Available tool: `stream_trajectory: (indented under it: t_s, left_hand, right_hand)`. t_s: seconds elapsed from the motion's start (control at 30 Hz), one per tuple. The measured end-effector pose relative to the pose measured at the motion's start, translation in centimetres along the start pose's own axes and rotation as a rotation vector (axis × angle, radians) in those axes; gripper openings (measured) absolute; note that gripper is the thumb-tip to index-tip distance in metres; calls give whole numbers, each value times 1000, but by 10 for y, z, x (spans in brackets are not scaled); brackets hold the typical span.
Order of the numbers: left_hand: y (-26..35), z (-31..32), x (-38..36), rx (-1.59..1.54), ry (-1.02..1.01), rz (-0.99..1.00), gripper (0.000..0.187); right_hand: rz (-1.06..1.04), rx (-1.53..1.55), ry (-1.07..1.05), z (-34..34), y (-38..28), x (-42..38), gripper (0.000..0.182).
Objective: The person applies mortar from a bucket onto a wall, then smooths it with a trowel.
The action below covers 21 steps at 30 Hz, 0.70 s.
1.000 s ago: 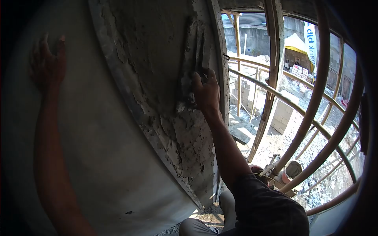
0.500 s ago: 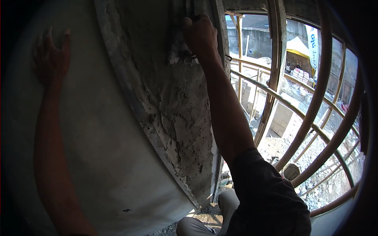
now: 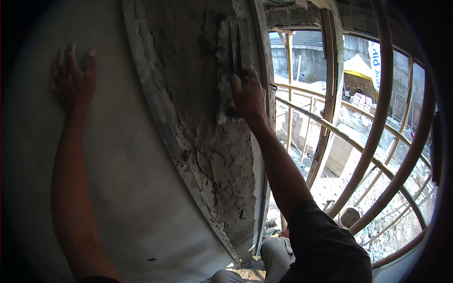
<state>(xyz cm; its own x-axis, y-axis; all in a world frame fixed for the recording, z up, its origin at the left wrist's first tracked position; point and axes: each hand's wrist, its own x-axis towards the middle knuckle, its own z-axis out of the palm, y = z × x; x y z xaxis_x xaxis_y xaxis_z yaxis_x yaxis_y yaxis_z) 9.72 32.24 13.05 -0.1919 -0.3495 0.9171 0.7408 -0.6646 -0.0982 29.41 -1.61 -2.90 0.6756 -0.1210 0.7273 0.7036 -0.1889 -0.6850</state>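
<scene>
Pressing flat to the wall, upper centre of the frame, is the float (image 3: 224,96), a long plastering tool w/ its long axis running approx. top-to-bottom. R hand (image 3: 250,96) has it: fingers closed on the lower part of its grip, thumb side twd the L; exact finger wrap can't be seen. Most of the float's length lies above the fingers, w/ the blade's lower end just L of & slightly below them, so the forearm comes up from lower R at a slant to that axis. R hand is by far the nearer; L hand (image 3: 75,82) is upper L of the frame, well apart, fingers spread, palm side on the smooth wall (image 3: 118,188), holding nothing. Btwn the hands runs the L edging strip (image 3: 158,106), slanting down to bottom centre; the R edging strip (image 3: 265,56) is close by the R hand. Rough mortar (image 3: 229,162) fills the gap btwn the strips, incl. below the float. Bamboo poles (image 3: 386,70) cross the R side.
</scene>
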Motion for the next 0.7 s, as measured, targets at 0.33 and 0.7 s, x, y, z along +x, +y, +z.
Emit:
stream_trajectory:
  t_s: [0.33, 0.7]
  left_hand:
    - [10, -23, 7, 122, -155, -36, 67]
    - [9, -16, 4, 74, -115, -17, 71]
  right_hand:
    - [-196, 162, -22, -27, 1, 6, 50]
    - [-213, -222, -276, -51, -34, 8, 51]
